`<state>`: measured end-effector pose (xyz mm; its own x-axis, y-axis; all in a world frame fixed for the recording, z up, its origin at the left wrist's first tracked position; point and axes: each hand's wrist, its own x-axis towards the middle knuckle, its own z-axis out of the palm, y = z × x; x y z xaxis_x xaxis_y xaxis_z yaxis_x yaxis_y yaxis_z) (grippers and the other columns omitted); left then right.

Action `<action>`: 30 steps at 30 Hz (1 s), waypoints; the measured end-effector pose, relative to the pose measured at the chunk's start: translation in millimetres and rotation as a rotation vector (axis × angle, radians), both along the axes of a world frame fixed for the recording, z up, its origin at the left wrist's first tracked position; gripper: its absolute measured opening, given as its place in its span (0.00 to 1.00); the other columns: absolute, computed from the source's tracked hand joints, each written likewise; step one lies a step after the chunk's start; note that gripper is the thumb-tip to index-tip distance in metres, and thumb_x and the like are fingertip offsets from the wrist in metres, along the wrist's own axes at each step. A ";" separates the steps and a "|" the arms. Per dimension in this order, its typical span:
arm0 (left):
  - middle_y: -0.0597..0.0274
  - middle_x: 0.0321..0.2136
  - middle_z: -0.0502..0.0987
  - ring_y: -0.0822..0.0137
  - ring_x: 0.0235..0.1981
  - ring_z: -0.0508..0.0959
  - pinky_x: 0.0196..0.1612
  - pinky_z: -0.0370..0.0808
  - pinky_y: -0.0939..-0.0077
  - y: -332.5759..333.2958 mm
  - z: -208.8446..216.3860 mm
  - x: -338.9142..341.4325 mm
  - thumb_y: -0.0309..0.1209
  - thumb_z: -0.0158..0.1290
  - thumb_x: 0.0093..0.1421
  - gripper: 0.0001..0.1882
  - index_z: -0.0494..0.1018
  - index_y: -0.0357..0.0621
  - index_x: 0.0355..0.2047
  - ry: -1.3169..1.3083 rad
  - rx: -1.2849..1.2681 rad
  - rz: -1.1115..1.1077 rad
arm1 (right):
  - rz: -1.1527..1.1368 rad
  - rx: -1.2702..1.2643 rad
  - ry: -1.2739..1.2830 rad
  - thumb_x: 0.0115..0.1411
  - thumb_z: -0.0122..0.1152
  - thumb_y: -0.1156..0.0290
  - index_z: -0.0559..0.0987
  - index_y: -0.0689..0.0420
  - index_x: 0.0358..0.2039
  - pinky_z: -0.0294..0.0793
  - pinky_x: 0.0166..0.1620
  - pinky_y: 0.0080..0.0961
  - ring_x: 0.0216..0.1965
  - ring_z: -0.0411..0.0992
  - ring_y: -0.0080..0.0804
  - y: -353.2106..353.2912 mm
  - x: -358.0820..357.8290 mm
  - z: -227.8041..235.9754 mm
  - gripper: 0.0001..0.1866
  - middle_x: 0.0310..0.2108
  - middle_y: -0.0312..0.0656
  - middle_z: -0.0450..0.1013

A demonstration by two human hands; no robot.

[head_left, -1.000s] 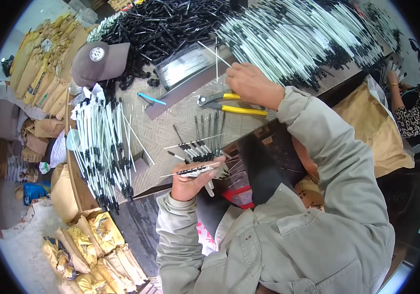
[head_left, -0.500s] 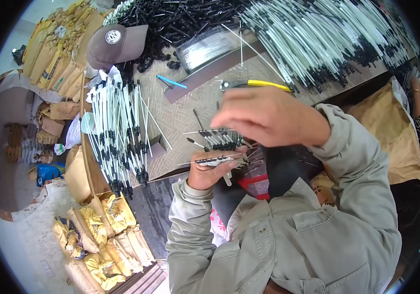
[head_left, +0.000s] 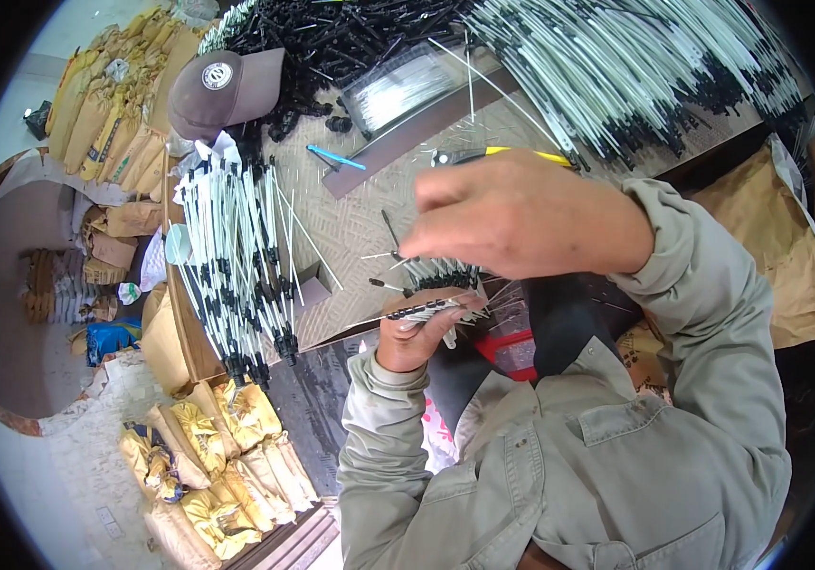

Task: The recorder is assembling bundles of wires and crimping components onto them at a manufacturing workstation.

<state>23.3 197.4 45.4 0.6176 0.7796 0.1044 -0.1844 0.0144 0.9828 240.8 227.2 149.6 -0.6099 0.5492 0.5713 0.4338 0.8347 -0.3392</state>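
My left hand (head_left: 415, 334) is closed around a bundle of thin white rods with black fittings (head_left: 441, 275). The black parts line up in rows, and the rods' lower ends poke out below the fingers. Just above the bundle, my right hand (head_left: 521, 214) has its thumb and fingertips pinched together. A thin pale wire (head_left: 377, 255) juts out to the left from those fingertips. The right hand covers part of the bundle's far side.
White rods with black ends (head_left: 236, 256) lie piled at the left, with more (head_left: 607, 76) at the far right. Black fittings (head_left: 341, 38) heap at the back. Nearby are a cap (head_left: 227, 90), a clear tray of wires (head_left: 403, 90), a blue tool (head_left: 336, 157) and yellow-handled pliers (head_left: 531, 152).
The long wire that stuck out left beside my left hand no longer shows there. My right hand has turned slightly, its fingertips lower and closer to the bundle. The view has shifted a little.
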 end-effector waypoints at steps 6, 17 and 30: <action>0.49 0.30 0.75 0.58 0.35 0.77 0.39 0.75 0.67 1.0 -17.5 7.1 0.16 0.47 0.56 0.21 0.59 0.35 0.51 -0.174 0.310 0.026 | -0.073 0.042 -0.020 0.52 0.56 0.70 0.75 0.53 0.28 0.60 0.18 0.26 0.18 0.65 0.32 -1.3 -7.0 -6.2 0.03 0.22 0.35 0.62; 0.44 0.44 0.68 0.55 0.38 0.76 0.43 0.74 0.62 -13.7 -33.3 19.2 0.14 0.48 0.55 0.42 0.40 0.69 0.58 -0.250 0.320 0.272 | 0.020 -0.019 0.108 0.50 0.58 0.75 0.74 0.55 0.28 0.61 0.19 0.26 0.19 0.66 0.31 -0.4 -6.4 -12.4 0.04 0.24 0.36 0.63; 0.47 0.50 0.63 0.56 0.50 0.69 0.49 0.69 0.61 -13.3 -46.7 11.1 0.12 0.55 0.48 0.50 0.37 0.56 0.62 -0.076 0.624 0.383 | 0.060 0.028 0.008 0.46 0.59 0.74 0.74 0.55 0.28 0.59 0.15 0.22 0.16 0.63 0.24 -2.6 -12.3 -4.2 0.06 0.25 0.33 0.62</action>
<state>34.4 184.1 -1.3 0.2869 0.7207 0.6311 -0.1325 -0.6226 0.7713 228.5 224.6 145.4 -0.6366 0.4954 0.5911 0.3800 0.8684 -0.3186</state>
